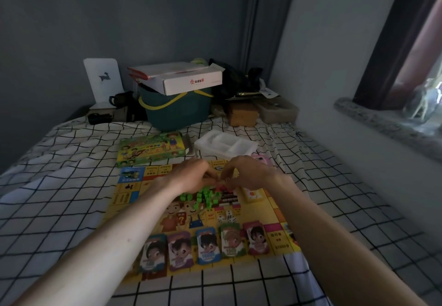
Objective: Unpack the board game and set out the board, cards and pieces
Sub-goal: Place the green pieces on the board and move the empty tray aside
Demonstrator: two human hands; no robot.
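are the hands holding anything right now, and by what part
Cannot be told for sure. Both hands, left and right, meet with curled fingertips above the green pieces, pinching something small and blurred between them.

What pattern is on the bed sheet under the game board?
White with a thin black grid of squares, seen on the bed sheet in the head view.

My left hand [191, 176] and right hand [248, 174] are bare, no rings or watch showing, and both my forearms are uncovered, without sleeves.
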